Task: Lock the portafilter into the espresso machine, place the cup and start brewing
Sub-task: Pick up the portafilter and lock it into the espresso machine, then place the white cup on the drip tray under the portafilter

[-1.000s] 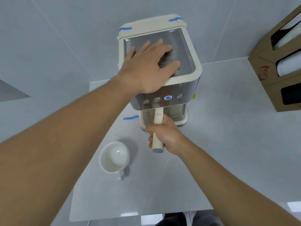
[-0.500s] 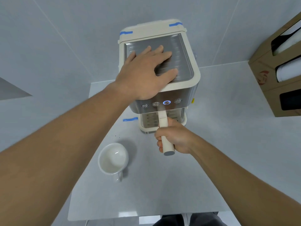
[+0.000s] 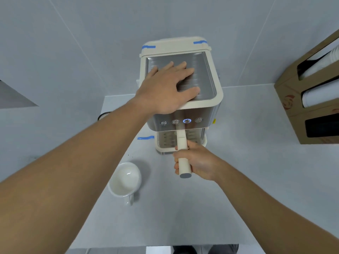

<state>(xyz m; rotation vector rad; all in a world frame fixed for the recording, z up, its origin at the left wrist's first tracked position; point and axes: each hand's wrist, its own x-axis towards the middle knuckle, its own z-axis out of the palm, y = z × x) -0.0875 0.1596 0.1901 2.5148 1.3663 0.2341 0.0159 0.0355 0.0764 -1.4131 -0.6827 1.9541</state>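
A cream and steel espresso machine (image 3: 207,105) stands at the back of the white table (image 3: 256,180). My left hand (image 3: 165,88) lies flat on its metal top, fingers spread. My right hand (image 3: 198,160) is closed around the cream handle of the portafilter (image 3: 182,143), which sticks out from under the machine's front and points toward me; its head is hidden beneath the machine. One of the front buttons (image 3: 187,121) glows blue. An empty white cup (image 3: 125,179) sits on the table to the left of the portafilter handle, its own handle toward me.
A brown cardboard dispenser (image 3: 311,99) holding white paper cups stands at the right edge. Blue tape strips mark the table (image 3: 145,138) left of the machine. A black cable (image 3: 103,114) loops behind the table's left corner. A grey tiled wall rises behind.
The portafilter handle swung from pointing slightly left to pointing straight at me, turned by my right hand. My left hand stayed pressed on the machine's top. The cup has not moved.
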